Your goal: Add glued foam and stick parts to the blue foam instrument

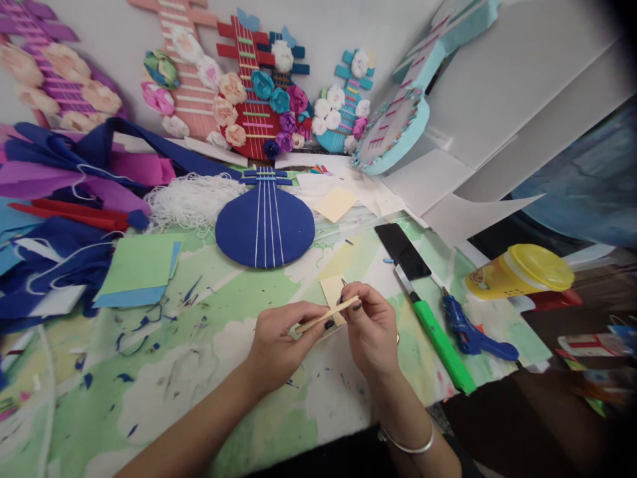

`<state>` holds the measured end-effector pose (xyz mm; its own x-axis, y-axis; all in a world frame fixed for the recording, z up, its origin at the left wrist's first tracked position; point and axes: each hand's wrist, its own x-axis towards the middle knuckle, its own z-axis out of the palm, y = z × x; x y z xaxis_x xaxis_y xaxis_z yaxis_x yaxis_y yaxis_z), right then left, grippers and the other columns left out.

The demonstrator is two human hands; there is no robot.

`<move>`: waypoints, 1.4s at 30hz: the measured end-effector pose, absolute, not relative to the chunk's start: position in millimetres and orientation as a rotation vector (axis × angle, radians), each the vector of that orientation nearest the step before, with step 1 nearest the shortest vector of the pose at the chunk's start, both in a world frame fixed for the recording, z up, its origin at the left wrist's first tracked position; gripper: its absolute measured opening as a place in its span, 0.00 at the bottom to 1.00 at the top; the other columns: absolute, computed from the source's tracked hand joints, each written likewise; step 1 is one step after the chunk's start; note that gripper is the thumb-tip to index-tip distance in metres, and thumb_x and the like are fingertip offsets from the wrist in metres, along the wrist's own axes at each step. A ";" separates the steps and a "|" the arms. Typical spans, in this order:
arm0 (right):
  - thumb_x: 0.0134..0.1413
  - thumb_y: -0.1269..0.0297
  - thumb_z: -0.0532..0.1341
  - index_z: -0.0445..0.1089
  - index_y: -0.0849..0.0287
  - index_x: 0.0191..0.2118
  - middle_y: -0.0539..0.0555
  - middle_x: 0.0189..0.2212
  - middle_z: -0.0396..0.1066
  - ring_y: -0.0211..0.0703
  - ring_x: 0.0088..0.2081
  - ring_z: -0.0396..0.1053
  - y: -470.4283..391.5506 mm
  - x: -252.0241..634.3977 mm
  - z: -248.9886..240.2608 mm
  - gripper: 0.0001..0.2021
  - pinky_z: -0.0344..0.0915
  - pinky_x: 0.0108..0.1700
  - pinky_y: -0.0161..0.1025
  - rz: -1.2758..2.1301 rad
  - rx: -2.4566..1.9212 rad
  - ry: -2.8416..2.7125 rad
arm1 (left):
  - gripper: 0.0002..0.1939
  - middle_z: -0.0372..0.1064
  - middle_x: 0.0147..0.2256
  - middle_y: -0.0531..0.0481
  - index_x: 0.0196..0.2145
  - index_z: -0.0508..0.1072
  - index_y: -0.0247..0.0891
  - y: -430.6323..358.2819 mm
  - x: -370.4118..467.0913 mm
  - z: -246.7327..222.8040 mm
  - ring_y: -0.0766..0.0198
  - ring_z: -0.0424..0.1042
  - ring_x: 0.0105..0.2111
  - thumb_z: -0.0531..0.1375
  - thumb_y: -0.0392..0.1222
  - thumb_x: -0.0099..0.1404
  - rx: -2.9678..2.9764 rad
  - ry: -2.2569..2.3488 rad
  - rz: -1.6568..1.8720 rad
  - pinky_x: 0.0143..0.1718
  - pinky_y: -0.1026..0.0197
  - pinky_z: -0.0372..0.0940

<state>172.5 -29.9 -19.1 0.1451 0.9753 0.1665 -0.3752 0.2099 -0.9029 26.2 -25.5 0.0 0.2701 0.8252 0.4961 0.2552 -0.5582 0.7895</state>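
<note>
Between my hands is a thin pale yellow strip (pixel 322 316), tilted up to the right; it looks like craft foam. My left hand (pixel 279 342) pinches its left part between thumb and fingers. The right end is in the closed fingers of my right hand (pixel 371 326). A small dark tip pokes out above those fingers, too little of it to name. Below the strip, a pale yellow sheet (pixel 330 288) lies on the table, partly covered by the hands. Farther back lies a blue toy string instrument (pixel 265 226) with white strings.
A green-handled cutter (pixel 442 345), a blue glue gun (pixel 475 332), a black phone (pixel 403 250) and a yellow-lidded tub (pixel 520 272) stand or lie rightward. Green foam sheets (pixel 141 261), white yarn (pixel 192 202) and blue scraps are leftward. Flower-decorated instruments (pixel 251 126) line the wall.
</note>
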 end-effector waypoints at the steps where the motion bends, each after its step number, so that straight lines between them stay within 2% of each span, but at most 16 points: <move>1: 0.53 0.64 0.61 0.69 0.59 0.29 0.48 0.24 0.60 0.33 0.24 0.54 -30.1 172.4 -19.0 0.06 0.49 0.27 0.34 1.154 -0.827 -0.928 | 0.04 0.75 0.26 0.52 0.33 0.75 0.35 -25.7 26.3 0.0 0.70 0.72 0.24 0.61 0.32 0.57 1.964 0.967 1.281 0.26 0.69 0.65; 16: 0.52 0.62 0.62 0.71 0.60 0.29 0.49 0.24 0.61 0.33 0.24 0.54 -31.1 172.2 -20.9 0.06 0.49 0.27 0.35 1.144 -0.874 -0.912 | 0.05 0.74 0.26 0.53 0.33 0.74 0.37 -25.3 26.1 -7.3 0.70 0.71 0.24 0.61 0.32 0.57 1.962 0.924 1.346 0.25 0.69 0.64; 21: 0.53 0.62 0.60 0.69 0.59 0.29 0.48 0.23 0.59 0.34 0.24 0.54 -31.3 173.1 -21.9 0.07 0.49 0.27 0.35 1.148 -0.849 -0.952 | 0.05 0.72 0.22 0.54 0.33 0.74 0.37 -25.5 27.0 -4.2 0.71 0.70 0.21 0.61 0.33 0.58 1.958 0.917 1.280 0.24 0.69 0.63; 31: 0.54 0.61 0.60 0.69 0.58 0.28 0.48 0.23 0.59 0.34 0.24 0.53 -31.3 173.1 -19.7 0.08 0.49 0.27 0.35 1.124 -0.841 -0.977 | 0.04 0.74 0.24 0.52 0.32 0.74 0.35 -26.3 26.8 -3.0 0.69 0.70 0.23 0.60 0.32 0.58 1.950 0.892 1.244 0.24 0.68 0.63; 42: 0.52 0.64 0.61 0.72 0.57 0.28 0.50 0.26 0.64 0.35 0.24 0.56 -30.5 173.1 -21.1 0.05 0.53 0.27 0.35 1.027 -0.881 -0.969 | 0.04 0.73 0.22 0.52 0.31 0.75 0.36 -26.6 27.3 -2.6 0.69 0.69 0.21 0.59 0.34 0.59 1.906 0.908 1.210 0.24 0.67 0.63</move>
